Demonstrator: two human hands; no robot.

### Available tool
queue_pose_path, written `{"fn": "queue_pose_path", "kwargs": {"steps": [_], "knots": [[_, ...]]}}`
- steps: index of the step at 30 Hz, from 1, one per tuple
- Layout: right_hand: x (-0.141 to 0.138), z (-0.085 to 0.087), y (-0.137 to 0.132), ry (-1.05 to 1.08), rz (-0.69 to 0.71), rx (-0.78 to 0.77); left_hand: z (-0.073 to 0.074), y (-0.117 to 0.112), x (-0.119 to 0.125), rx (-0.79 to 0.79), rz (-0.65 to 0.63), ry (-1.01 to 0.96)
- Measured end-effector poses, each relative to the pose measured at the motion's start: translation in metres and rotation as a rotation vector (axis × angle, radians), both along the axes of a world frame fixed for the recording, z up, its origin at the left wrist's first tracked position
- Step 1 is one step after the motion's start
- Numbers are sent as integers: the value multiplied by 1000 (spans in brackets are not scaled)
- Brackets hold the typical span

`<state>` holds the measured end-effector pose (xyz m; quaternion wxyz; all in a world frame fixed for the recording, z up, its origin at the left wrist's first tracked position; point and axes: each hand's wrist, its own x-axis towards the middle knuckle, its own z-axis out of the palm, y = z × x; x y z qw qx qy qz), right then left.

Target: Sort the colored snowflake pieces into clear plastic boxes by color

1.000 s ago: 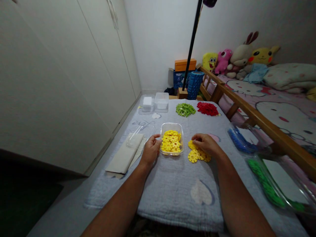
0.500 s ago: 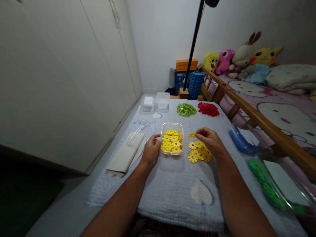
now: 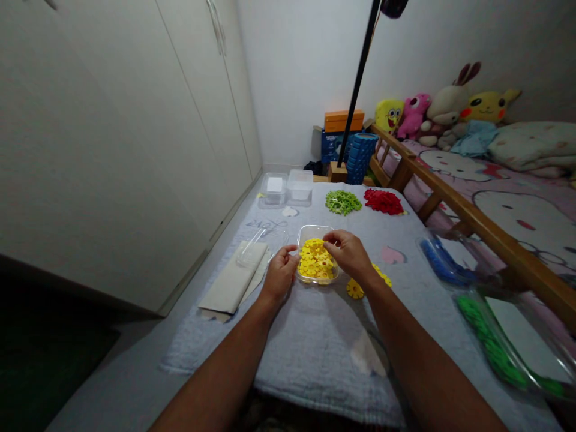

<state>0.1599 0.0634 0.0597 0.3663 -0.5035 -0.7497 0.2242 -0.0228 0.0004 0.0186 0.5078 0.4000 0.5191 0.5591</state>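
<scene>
A clear plastic tub (image 3: 315, 229) holds a heap of yellow flower-shaped plastic pieces (image 3: 312, 258). My left hand (image 3: 283, 267) grips the tub's left wall, thumb and fingers closed on the rim. Above the tub's right side is my right hand (image 3: 347, 251), its fingertips pinched at the top of the heap on a yellow piece that the fingers largely hide. More yellow flower-shaped pieces (image 3: 355, 289) lie on the cloth to the right of the tub, partly covered by my right wrist.
Green pieces (image 3: 342, 202) and red pieces (image 3: 383, 201) lie in piles at the back. Two clear tubs (image 3: 300, 186) stand back left. A clear lid (image 3: 252, 255) rests near folded paper (image 3: 234, 279). Tubs of blue pieces (image 3: 443, 261) and green pieces (image 3: 490, 339) line the right, beside the bed rail (image 3: 432, 192).
My right hand has moved left with a yellow flower-shaped piece, from above the loose pile to the tub. My left hand stays on the tub. The view has shifted slightly.
</scene>
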Motion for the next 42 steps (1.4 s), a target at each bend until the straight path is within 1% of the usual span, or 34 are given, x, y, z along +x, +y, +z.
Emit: {"fn": "queue_pose_path", "kwargs": {"steps": [2,4,6,9,12,15,17,19,22,24,26,31,33,38,42], "knots": [[-1,-2,2,-9,-49,12,-2,1,-1,8,-3,3],[6,-3,4,-1,-106,31,-3,1,-2,11,-2,18],[21,-3,4,6,-142,31,-3,1,-2,12,-4,39],[51,-5,5,-27,-191,-10,-3,1,-2,13,-8,64],[82,-14,5,-173,-231,-89,-2,1,-2,2,-9,44],[100,-25,3,-374,-209,-176,0,0,-1,-6,-3,37],[102,-32,-1,-484,-164,-208,2,0,0,-8,1,45],[97,-35,-5,-556,-119,-227,4,-1,0,-12,7,38],[87,-36,-10,-586,-116,-244,6,-2,1,-17,17,34],[83,-35,-10,-551,-135,-231,8,-2,1,-15,17,41],[83,-33,-10,-455,-131,-221,8,-2,1,-13,14,41],[85,-22,-11,-48,-57,-326,6,-1,1,-17,10,31],[83,-15,-13,58,-70,-304,5,-1,1,-19,11,30],[70,1,-10,247,-139,-191,4,-1,1,-27,13,16],[43,8,0,271,-92,-156,2,-1,0,-25,16,8]]}}
